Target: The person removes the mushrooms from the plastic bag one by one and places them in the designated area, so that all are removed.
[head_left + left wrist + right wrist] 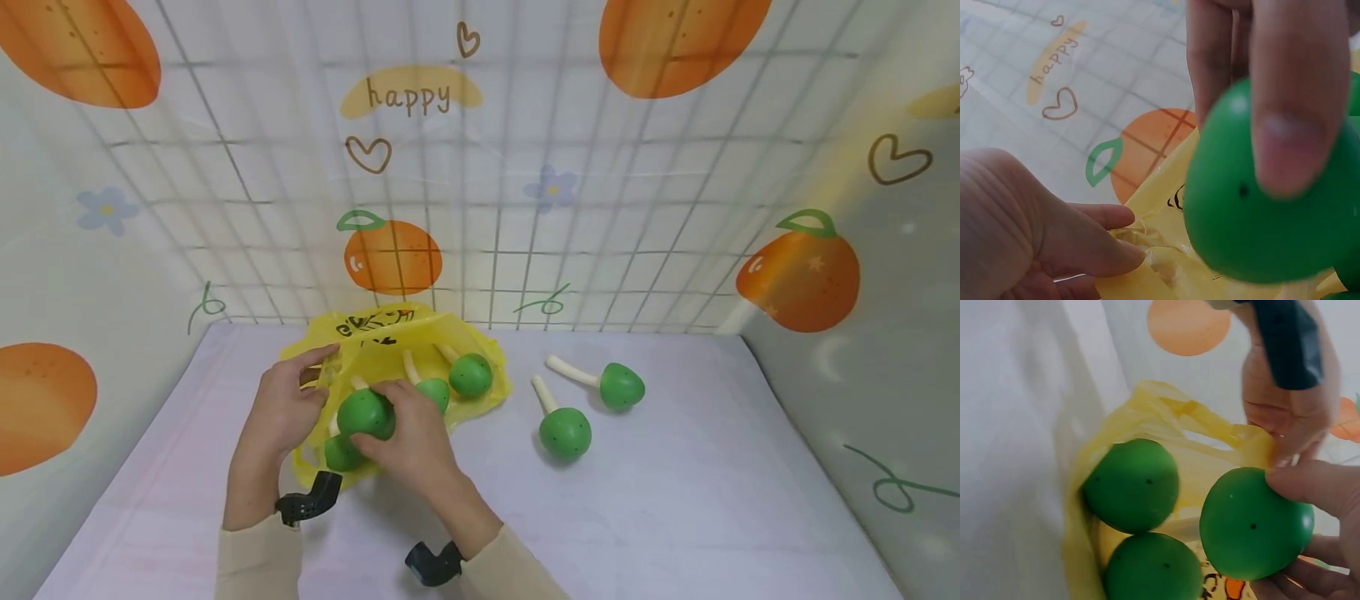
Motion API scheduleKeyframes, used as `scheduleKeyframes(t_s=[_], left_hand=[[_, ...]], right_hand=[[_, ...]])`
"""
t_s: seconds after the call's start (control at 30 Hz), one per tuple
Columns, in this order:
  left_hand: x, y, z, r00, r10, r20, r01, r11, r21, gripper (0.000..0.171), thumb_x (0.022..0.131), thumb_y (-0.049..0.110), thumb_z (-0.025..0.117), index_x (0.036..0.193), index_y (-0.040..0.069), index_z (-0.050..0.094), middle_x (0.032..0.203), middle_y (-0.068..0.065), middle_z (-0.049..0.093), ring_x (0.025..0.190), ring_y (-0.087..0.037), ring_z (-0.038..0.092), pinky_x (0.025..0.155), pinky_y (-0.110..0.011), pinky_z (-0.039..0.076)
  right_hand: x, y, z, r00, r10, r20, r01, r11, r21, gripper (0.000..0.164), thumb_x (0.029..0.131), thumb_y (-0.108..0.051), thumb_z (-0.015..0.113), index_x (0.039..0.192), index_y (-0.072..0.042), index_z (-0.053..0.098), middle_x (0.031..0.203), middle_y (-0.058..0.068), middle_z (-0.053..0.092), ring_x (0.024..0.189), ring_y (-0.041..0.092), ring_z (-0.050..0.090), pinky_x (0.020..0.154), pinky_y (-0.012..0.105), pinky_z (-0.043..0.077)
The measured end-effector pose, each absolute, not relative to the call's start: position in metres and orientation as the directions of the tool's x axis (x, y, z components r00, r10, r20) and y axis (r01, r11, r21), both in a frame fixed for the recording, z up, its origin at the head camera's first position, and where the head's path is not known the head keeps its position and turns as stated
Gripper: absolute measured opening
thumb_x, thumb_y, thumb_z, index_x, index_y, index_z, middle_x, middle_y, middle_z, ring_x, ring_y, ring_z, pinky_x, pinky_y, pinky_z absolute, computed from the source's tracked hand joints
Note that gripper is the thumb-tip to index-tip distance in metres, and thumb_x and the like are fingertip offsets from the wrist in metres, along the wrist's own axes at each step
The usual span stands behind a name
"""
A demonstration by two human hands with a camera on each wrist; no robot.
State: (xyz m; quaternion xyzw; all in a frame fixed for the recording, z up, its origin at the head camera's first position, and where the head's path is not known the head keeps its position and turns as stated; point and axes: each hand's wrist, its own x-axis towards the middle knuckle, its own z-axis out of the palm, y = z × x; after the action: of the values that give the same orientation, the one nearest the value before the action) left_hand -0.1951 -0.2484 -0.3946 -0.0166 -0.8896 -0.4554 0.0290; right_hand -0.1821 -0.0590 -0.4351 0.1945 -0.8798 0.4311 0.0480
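A yellow plastic bag point(420, 336) with black print lies with its mouth spread. My left hand point(279, 414) pinches its left edge between thumb and fingers, plain in the left wrist view at the plastic point(1147, 250). My right hand point(416, 433) grips the green head of a maraca point(362, 413) over the bag's mouth; its pale handle points away, mostly hidden. Under it another green maraca point(341, 454) sits in the bag's near corner. Two more, a middle maraca point(435, 392) and a right-hand maraca point(471, 375), lie in the bag with white handles pointing back.
Right of the bag, a near maraca point(566, 433) and a far maraca point(622, 387) lie on the pale tabletop point(675, 500). A patterned sheet with oranges point(393, 258) hangs over a wire grid point(510, 275) at the back. Patterned walls flank both sides.
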Motion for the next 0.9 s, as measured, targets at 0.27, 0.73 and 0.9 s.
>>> scheduleKeyframes(t_s=[0.27,0.73,0.9], left_hand=[[-0.195,-0.251,-0.397,-0.996,0.008,0.086,0.073,0.599,0.798,0.062,0.093,-0.014,0.05,0.153,0.005,0.055,0.154,-0.019,0.053,0.135,-0.043,0.056,0.105,-0.057,0.052],[-0.193,-0.248,-0.393,-0.998,0.014,0.065,0.06,0.6,0.798,0.062,0.095,-0.012,0.049,0.155,0.006,0.053,0.156,-0.02,0.051,0.137,-0.044,0.053,0.105,-0.056,0.053],[-0.192,-0.247,-0.393,-0.997,0.013,0.073,0.066,0.59,0.805,0.062,0.095,-0.013,0.05,0.154,0.004,0.052,0.154,-0.021,0.052,0.134,-0.043,0.056,0.103,-0.054,0.055]], right_hand=[[-0.178,-0.033,-0.417,-0.913,-0.28,0.298,-0.398,0.443,-0.803,0.058,0.082,-0.022,0.091,0.133,-0.005,0.069,0.127,0.007,0.069,0.112,0.024,0.065,0.098,0.046,0.057],[-0.176,0.039,-0.388,-0.898,-0.159,0.411,-0.44,0.297,-0.847,0.057,0.081,-0.007,0.089,0.134,-0.001,0.069,0.129,0.009,0.071,0.117,0.027,0.068,0.104,0.044,0.055],[-0.178,0.069,-0.381,-0.901,-0.123,0.417,-0.435,0.245,-0.867,0.057,0.082,0.0,0.086,0.135,0.001,0.067,0.131,0.012,0.069,0.12,0.029,0.067,0.11,0.038,0.051]])
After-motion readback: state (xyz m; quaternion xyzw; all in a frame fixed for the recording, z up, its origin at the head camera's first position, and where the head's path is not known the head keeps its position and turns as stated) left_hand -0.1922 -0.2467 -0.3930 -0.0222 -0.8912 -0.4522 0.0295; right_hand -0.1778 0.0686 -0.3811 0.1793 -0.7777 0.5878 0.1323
